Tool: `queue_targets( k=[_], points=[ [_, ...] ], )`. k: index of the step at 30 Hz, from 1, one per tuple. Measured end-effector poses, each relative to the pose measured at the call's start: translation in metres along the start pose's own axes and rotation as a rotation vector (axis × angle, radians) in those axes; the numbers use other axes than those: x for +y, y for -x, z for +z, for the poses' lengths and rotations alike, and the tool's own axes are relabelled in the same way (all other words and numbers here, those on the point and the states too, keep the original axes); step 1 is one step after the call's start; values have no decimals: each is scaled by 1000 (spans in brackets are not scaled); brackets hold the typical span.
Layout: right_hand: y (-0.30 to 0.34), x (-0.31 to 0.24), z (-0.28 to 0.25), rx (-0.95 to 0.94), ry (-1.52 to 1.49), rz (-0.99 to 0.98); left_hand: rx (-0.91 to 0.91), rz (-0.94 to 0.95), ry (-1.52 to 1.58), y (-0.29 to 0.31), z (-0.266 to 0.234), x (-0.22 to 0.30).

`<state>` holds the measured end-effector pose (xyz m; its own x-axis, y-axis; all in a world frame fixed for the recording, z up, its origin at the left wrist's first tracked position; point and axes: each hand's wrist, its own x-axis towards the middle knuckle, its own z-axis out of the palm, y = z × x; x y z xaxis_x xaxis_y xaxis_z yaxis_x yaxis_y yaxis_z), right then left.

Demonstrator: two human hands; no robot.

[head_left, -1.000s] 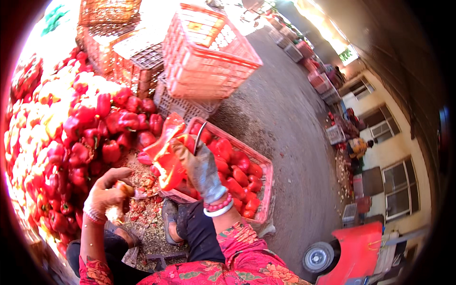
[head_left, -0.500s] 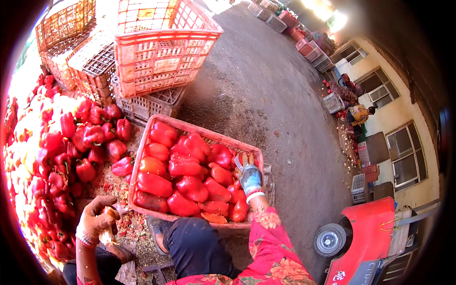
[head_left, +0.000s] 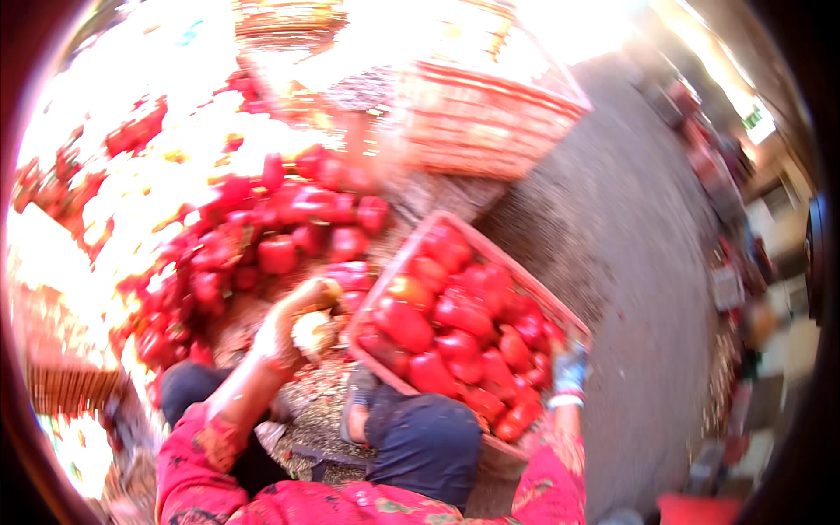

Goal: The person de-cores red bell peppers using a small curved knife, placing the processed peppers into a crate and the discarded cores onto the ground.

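Note:
My left hand (head_left: 302, 308), blurred and in a brownish glove, is closed on a pale, seedy lump like a pepper core (head_left: 313, 334). It is held over the littered ground, between the heap of red bell peppers (head_left: 278, 254) and the crate. My right hand (head_left: 570, 367), in a blue and white glove, is at the right side of the shallow red plastic crate (head_left: 394, 372). Its fingers are smeared by motion, so their grip does not show. Red bell peppers (head_left: 461, 313) fill the crate, which stands just beyond my knee.
A tall red plastic crate (head_left: 490, 118) stands on other crates behind the pepper heap. Grey paved ground (head_left: 630, 227) runs along the right. More crates and blurred figures line the far right, with something red (head_left: 696, 509) at the lower right.
The view has swung left, shifting everything rightward and blurring it. My left hand has moved forward, closer to the crate and heap. My right hand remains at the crate's right side.

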<state>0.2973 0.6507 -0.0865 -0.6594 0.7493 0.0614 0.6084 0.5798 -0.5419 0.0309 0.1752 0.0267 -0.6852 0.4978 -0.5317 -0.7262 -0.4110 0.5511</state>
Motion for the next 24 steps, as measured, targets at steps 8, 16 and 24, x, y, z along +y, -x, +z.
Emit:
queue_targets(
  k=[8, 16, 24],
  points=[
    [71, -287, -34, -239, -506, -493, -62, 113, 575, 55, -17, -6],
    [177, -427, 40, -707, -678, -744, -193, 237, 588, 112, -29, -6],
    [203, -437, 38, -1054, -683, -550, -347, 131, 64, 191, -78, 29]
  ],
)
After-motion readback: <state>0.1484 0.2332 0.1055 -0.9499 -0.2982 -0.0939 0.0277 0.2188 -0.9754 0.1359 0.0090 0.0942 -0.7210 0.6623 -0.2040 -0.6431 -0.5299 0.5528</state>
